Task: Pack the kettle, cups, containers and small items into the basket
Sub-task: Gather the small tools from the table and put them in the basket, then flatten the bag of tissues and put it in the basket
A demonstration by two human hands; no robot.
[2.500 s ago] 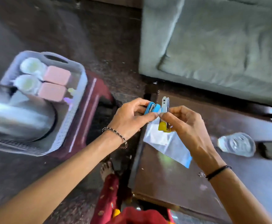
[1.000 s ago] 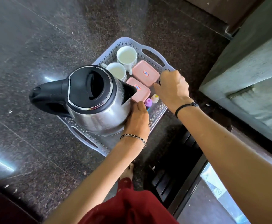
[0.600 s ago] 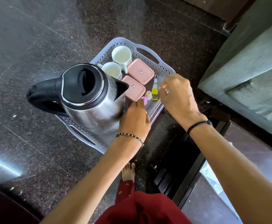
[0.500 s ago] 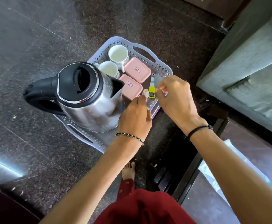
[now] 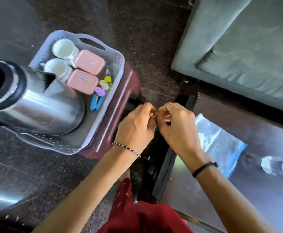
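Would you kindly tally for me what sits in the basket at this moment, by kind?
Kettle: 1
White cups: 2
Pink containers: 2
Small items (blue, purple, cream, yellow): 4
Total in the basket: 9

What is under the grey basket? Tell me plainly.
A maroon stool holds up the basket. Only its right edge and near corner show; the basket covers the rest of its top.
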